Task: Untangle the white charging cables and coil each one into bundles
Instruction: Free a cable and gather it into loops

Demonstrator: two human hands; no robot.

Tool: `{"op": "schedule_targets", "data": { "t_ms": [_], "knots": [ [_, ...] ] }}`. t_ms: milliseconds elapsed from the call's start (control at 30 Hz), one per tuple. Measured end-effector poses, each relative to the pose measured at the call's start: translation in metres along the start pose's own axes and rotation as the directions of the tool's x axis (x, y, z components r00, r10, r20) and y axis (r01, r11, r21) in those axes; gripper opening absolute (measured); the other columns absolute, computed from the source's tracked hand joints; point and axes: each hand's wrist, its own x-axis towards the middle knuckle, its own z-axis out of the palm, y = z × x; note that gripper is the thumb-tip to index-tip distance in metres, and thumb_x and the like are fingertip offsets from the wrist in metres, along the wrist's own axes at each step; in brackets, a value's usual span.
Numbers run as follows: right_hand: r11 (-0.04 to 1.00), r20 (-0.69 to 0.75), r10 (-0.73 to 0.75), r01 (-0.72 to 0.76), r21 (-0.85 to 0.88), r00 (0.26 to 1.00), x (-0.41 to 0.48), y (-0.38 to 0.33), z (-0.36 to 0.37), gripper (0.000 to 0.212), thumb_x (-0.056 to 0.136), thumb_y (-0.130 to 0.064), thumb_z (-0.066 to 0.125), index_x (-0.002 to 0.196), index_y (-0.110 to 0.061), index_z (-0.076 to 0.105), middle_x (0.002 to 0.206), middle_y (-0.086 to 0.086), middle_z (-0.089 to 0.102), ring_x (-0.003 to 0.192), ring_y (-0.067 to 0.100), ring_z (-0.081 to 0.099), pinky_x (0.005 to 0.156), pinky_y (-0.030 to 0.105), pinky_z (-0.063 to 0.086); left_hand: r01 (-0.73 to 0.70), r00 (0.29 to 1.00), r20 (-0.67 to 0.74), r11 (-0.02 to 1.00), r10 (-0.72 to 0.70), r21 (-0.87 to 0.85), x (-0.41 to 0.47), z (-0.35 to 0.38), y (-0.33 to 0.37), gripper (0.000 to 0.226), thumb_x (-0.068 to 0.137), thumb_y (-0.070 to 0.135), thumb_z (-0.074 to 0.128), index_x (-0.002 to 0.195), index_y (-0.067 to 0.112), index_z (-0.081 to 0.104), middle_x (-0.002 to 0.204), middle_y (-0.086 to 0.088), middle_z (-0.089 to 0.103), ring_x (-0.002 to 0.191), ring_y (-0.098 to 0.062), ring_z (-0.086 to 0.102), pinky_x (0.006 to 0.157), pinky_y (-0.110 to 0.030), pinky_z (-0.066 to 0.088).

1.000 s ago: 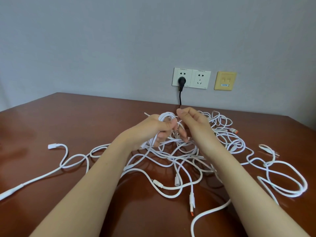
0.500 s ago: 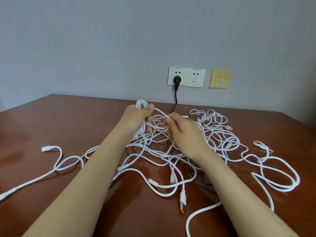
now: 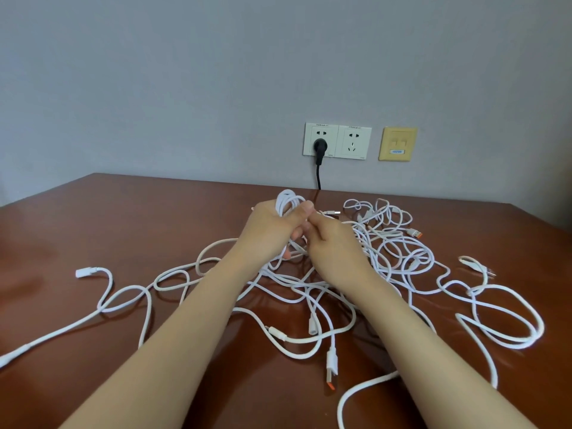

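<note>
Several white charging cables [image 3: 399, 258] lie tangled across a brown table [image 3: 139, 218]. My left hand [image 3: 272, 227] grips a small coil of white cable [image 3: 288, 201], whose loops stick up above the fist. My right hand [image 3: 332, 243] is right beside it, fingers curled and pinching a strand of that cable near the coil; a metal plug tip [image 3: 334, 213] shows just beyond the fingers. An orange-tipped USB plug [image 3: 331, 371] lies near the front between my forearms. Another orange-tipped plug [image 3: 416, 233] lies at the back right.
A white double wall socket [image 3: 337, 140] holds a black plug [image 3: 319, 147] whose black cord drops behind the table. A yellow wall plate [image 3: 397, 144] is to its right. Loose cable ends [image 3: 88, 271] trail to the table's left, and loops [image 3: 507, 320] spread to the right.
Both hands came back together after parting; the right hand moved up to the coil held by the left. The loops in the left fist stand a little higher.
</note>
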Motion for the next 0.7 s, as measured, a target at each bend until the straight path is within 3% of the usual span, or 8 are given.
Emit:
{"op": "schedule_targets", "data": {
  "t_ms": [167, 267, 333, 400, 500, 633, 700],
  "knots": [
    [0.993, 0.007, 0.021, -0.021, -0.114, 1.0, 0.001, -0.001, -0.001, 0.039, 0.095, -0.013, 0.038, 0.059, -0.028, 0.036, 0.06, -0.008, 0.043, 0.071, 0.023, 0.048, 0.063, 0.03, 0.032, 0.023, 0.991, -0.133, 1.0, -0.021, 0.014, 0.001, 0.011, -0.005, 0.03, 0.09, 0.022, 0.061, 0.062, 0.015, 0.055, 0.047, 0.001, 0.048, 0.031, -0.006, 0.041, 0.037, -0.017, 0.037],
    [0.996, -0.016, 0.039, -0.04, -0.083, 0.999, 0.002, 0.001, -0.002, 0.04, 0.096, -0.022, 0.041, 0.056, -0.027, 0.042, 0.055, -0.008, 0.045, 0.07, 0.024, 0.05, 0.065, 0.03, 0.031, 0.032, 0.988, -0.151, 0.999, -0.029, 0.02, 0.003, 0.008, -0.005, 0.034, 0.091, 0.027, 0.058, 0.059, 0.017, 0.054, 0.045, 0.005, 0.049, 0.041, -0.014, 0.046, 0.055, -0.029, 0.046],
    [0.988, -0.024, 0.01, -0.013, -0.154, 1.0, 0.001, 0.0, -0.003, 0.031, 0.096, -0.029, 0.042, 0.066, -0.025, 0.049, 0.059, -0.007, 0.048, 0.073, 0.023, 0.051, 0.068, 0.031, 0.03, 0.039, 0.989, -0.142, 0.997, -0.03, 0.061, 0.003, 0.003, -0.005, 0.039, 0.093, 0.031, 0.055, 0.056, 0.019, 0.052, 0.038, 0.007, 0.048, 0.037, -0.011, 0.048, 0.06, -0.033, 0.047],
    [0.948, -0.04, -0.071, 0.055, -0.313, 0.997, -0.001, -0.003, -0.003, 0.022, 0.096, -0.033, 0.039, 0.089, -0.019, 0.054, 0.071, -0.002, 0.059, 0.08, 0.026, 0.055, 0.073, 0.033, 0.03, 0.041, 0.992, -0.122, 0.988, -0.023, 0.147, 0.002, -0.002, -0.003, 0.039, 0.094, 0.034, 0.052, 0.058, 0.02, 0.052, 0.04, 0.007, 0.049, 0.034, -0.008, 0.048, 0.06, -0.031, 0.047],
    [0.835, -0.006, -0.161, 0.133, -0.534, 0.987, -0.002, -0.005, -0.001, 0.027, 0.097, -0.037, 0.034, 0.11, -0.017, 0.046, 0.088, 0.003, 0.067, 0.089, 0.028, 0.06, 0.087, 0.038, 0.028, 0.059, 0.993, -0.111, 0.978, -0.037, 0.201, 0.003, -0.007, 0.0, 0.034, 0.094, 0.038, 0.05, 0.069, 0.017, 0.058, 0.051, 0.005, 0.052, 0.035, -0.007, 0.049, 0.063, -0.033, 0.047],
    [0.786, 0.01, -0.179, 0.149, -0.601, 0.984, -0.001, -0.002, 0.002, 0.022, 0.095, -0.036, 0.038, 0.105, -0.018, 0.047, 0.092, -0.002, 0.065, 0.091, 0.023, 0.06, 0.088, 0.038, 0.022, 0.075, 0.992, -0.117, 0.978, -0.052, 0.196, 0.003, -0.01, 0.004, 0.031, 0.093, 0.036, 0.053, 0.074, 0.014, 0.062, 0.057, 0.001, 0.054, 0.057, -0.02, 0.053, 0.078, -0.043, 0.051],
    [0.798, -0.033, -0.188, 0.133, -0.588, 0.982, -0.001, -0.002, 0.004, 0.018, 0.094, -0.033, 0.039, 0.101, -0.019, 0.047, 0.091, -0.003, 0.064, 0.088, 0.022, 0.059, 0.084, 0.037, 0.02, 0.049, 0.99, -0.141, 0.971, -0.016, 0.234, 0.003, -0.01, 0.005, 0.03, 0.094, 0.037, 0.051, 0.073, 0.017, 0.06, 0.058, 0.0, 0.053, 0.052, -0.019, 0.053, 0.071, -0.038, 0.05]
  ]
}}
